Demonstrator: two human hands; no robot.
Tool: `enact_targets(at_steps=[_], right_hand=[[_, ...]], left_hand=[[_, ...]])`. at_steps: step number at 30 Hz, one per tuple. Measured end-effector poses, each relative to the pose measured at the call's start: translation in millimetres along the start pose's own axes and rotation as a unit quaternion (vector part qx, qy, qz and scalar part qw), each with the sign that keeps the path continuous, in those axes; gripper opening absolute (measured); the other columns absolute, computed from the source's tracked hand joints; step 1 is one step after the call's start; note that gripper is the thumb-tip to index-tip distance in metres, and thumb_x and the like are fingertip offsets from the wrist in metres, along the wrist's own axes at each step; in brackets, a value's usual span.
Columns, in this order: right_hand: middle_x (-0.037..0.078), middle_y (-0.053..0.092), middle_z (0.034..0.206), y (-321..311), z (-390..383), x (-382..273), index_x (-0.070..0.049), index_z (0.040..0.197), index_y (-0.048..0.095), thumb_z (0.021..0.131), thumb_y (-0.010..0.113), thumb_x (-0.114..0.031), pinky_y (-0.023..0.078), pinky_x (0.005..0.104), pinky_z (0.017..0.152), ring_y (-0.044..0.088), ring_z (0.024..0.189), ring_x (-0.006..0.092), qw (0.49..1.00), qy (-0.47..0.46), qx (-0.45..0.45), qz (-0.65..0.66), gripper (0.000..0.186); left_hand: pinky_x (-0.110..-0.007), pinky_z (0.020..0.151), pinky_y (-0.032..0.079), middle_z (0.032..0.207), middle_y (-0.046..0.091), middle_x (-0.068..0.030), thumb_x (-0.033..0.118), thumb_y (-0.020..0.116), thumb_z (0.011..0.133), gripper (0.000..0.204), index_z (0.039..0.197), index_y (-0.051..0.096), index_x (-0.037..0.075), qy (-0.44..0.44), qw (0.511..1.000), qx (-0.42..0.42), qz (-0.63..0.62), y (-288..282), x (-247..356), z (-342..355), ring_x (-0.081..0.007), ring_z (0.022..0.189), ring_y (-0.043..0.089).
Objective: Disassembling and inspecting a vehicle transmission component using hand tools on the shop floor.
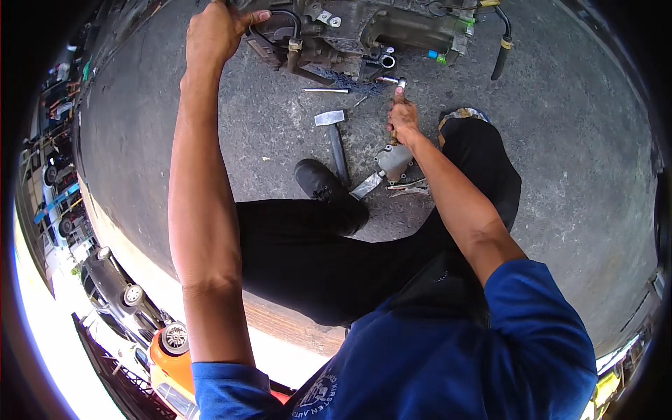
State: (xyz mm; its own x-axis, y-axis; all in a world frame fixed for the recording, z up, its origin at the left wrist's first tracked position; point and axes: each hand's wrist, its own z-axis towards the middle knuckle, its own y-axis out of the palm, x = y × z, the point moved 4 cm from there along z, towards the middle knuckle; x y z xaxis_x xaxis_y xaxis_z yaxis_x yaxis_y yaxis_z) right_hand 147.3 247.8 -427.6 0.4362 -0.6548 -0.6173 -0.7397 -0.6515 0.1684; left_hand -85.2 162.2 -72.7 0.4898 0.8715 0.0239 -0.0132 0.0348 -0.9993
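A large greasy metal gearbox (413, 31) lies on the floor at the top of the view. My left hand (212, 35) is closed over its far-left end, the thumb stretched toward a curved black hose (285, 14); the fingertips are hidden. My right hand (402, 117) is closed round a ratchet wrench (401, 83), with the thumb up against its head. From that head a short shiny shaft points left to the gearbox's lower side; whether it sits on a bolt I cannot tell. Just below this hand lies a grey metal cover (395, 161).
A hammer (337, 143) lies beside my black shoe (318, 180). Near the gearbox are a metal rod (325, 90) and a small thin piece (360, 101). A flat-bladed tool (367, 185) and locking pliers (411, 187) lie by the cover. Parked cars (115, 280) stand beyond the floor's left edge.
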Motion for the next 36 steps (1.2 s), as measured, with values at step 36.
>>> enact_targets(at_steps=[36], right_hand=[[0.0, 0.04, 0.06, -6.6, -23.6, -7.8, -0.008, 0.079, 0.045, 0.094, 0.037, -0.057, 0.045, 0.0313, 0.048, 0.043, 0.047, 0.0125, 0.985, -0.097, -0.09, -0.113, 0.052]], left_hand=[[-0.042, 0.078, 0.052, 0.093, 0.064, -0.028, 0.033, 0.083, 0.063, 0.072, 0.108, 0.054, -0.015, 0.001, 0.996, 0.058, -0.064, 8.1, -23.0, -0.4, -0.0379, 0.092, 0.064]])
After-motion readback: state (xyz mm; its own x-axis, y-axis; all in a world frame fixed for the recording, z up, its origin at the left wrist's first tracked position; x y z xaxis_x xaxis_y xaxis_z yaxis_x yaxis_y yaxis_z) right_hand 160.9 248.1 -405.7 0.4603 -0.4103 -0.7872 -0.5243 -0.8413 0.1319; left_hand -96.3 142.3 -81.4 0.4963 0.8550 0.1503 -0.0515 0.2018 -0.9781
